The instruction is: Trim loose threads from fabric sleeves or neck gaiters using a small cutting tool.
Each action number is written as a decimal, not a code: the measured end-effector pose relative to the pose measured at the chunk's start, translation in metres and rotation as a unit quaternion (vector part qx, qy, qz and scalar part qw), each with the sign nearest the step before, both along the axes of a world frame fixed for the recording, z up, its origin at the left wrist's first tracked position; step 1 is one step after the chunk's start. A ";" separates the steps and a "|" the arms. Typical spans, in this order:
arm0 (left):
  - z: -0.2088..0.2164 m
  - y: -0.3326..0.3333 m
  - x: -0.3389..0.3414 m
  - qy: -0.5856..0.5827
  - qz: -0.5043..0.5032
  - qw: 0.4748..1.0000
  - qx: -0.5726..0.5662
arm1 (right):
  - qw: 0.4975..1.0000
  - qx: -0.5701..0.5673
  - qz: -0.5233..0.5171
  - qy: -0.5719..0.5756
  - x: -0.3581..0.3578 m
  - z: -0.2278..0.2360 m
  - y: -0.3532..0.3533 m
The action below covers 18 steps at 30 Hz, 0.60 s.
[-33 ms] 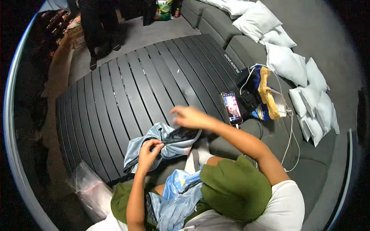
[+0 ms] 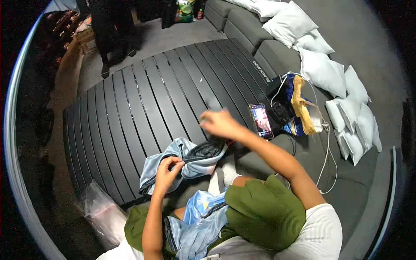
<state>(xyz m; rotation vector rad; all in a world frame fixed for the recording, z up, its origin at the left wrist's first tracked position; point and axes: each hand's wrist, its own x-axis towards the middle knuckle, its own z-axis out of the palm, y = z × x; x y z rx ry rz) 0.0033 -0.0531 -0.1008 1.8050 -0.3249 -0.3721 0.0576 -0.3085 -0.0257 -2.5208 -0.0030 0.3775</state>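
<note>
- Light-blue cloth [image 2: 200, 170], dark-edged: bunched at near edge of slatted black surface [image 2: 141, 106].
- Left hand [image 2: 165, 174]: fingertips pinched together on cloth.
- Right hand [image 2: 222, 125]: raised, fingers part-curled, blurred; cannot tell whether holding anything.
- Smartphone [image 2: 261, 121], screen lit.

A lit phone [image 2: 261, 122] lies to my right. A red bottle [image 2: 199, 14] stands far off, near the grey sofa [image 2: 242, 27].

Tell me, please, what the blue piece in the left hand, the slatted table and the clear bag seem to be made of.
Blue piece: soft, faintly shiny fabric, perhaps polyester, by its folds. Slatted table: satin dark coating, possibly over metal, from its soft reflections. Clear bag: glossy, likely plastic film, being crinkled.
</note>
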 end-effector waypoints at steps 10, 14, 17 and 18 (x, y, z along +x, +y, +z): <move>0.000 0.002 0.000 0.064 0.002 0.995 -0.082 | 0.933 -0.158 -0.323 -0.020 0.079 -0.014 -0.180; 0.004 0.003 0.000 0.054 0.024 0.995 -0.085 | 0.938 -0.131 -0.320 0.026 0.079 -0.013 -0.188; 0.008 -0.001 0.001 0.058 0.031 0.994 -0.089 | 0.955 -0.111 -0.276 0.004 0.076 -0.026 -0.206; 0.013 -0.001 0.000 0.033 0.021 0.998 -0.058 | 0.947 -0.125 -0.297 -0.003 0.076 -0.029 -0.209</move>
